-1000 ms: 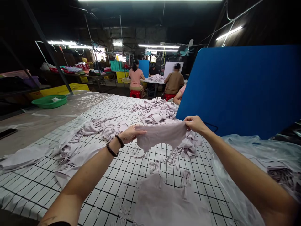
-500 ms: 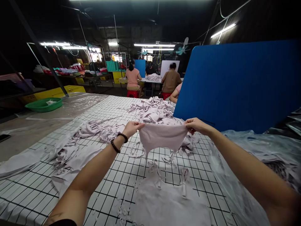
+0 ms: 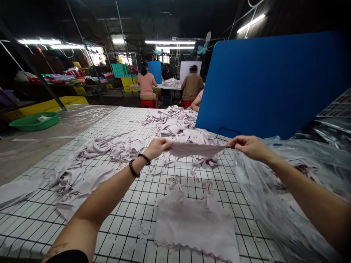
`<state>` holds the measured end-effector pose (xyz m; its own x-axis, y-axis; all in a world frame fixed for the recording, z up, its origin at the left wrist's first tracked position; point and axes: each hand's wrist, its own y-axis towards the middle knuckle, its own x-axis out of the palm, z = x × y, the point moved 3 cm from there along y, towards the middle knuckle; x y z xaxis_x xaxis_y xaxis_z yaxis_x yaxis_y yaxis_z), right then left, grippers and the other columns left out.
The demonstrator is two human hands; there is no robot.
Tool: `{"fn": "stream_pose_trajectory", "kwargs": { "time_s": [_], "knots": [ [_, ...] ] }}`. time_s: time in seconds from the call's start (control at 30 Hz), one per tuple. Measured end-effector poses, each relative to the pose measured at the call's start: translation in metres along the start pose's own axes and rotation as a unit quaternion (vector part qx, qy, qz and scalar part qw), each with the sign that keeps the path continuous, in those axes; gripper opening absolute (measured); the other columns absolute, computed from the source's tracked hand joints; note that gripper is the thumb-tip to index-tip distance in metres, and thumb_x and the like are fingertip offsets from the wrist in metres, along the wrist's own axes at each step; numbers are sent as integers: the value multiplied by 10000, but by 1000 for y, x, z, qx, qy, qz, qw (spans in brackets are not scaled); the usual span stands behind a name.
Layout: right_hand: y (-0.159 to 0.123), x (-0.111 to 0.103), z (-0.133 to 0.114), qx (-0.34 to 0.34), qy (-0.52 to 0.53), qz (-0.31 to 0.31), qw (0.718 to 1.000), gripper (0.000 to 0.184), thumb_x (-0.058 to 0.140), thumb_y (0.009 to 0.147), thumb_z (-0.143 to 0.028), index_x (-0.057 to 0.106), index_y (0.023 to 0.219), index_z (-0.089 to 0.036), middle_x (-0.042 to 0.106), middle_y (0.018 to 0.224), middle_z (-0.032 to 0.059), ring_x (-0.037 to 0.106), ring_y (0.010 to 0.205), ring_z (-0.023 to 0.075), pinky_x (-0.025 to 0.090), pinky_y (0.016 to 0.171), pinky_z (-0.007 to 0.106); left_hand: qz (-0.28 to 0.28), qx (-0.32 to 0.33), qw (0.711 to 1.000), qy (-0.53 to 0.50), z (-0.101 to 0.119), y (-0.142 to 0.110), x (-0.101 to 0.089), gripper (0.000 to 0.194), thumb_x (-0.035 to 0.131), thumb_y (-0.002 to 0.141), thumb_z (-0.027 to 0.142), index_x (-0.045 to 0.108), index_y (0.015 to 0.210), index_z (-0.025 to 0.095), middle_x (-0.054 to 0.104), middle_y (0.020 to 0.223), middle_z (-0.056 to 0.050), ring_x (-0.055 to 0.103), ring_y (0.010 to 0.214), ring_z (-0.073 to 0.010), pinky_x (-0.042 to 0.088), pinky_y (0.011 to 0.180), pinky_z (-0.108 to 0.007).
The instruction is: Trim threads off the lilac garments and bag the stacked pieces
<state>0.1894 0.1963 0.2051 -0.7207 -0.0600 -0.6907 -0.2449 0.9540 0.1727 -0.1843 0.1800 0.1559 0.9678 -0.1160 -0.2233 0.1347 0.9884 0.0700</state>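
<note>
A pale mauve pair of briefs (image 3: 199,149) is stretched in the air above the table between my two hands. My left hand (image 3: 159,147), below two dark bead bracelets, pinches its left end. At the other end my right hand (image 3: 245,146) grips the fabric between thumb and fingers. Seen nearly edge-on, the briefs form a narrow band. Closer to me, a camisole top (image 3: 194,223) of the same colour lies flat on the grid-patterned table (image 3: 123,219), its straps pointing away and its hem wavy.
Heaps of mauve garments (image 3: 175,122) lie beyond my hands, with another pile (image 3: 90,157) to the left. A blue board (image 3: 263,84) stands at the right above a clear plastic bag (image 3: 263,190). A green basin (image 3: 35,121) sits far left. Several people work behind.
The briefs have gone from hanging broad to a thin, taut band. My right hand has moved right, away from my left. The view has shifted, showing more of the camisole's hem.
</note>
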Motion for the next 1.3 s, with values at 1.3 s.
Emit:
{"fn": "stream_pose_trajectory", "kwargs": {
  "time_s": [1.3],
  "knots": [
    [-197, 115, 33, 59, -110, -34, 992, 223, 488, 822, -306, 653, 957, -241, 686, 966, 27, 615, 765, 180, 478, 722, 307, -128, 89, 972, 177, -43, -241, 113, 211, 552, 839, 330, 701, 984, 295, 654, 1092, -53, 543, 1087, -246, 404, 1005, -426]
  ]
}}
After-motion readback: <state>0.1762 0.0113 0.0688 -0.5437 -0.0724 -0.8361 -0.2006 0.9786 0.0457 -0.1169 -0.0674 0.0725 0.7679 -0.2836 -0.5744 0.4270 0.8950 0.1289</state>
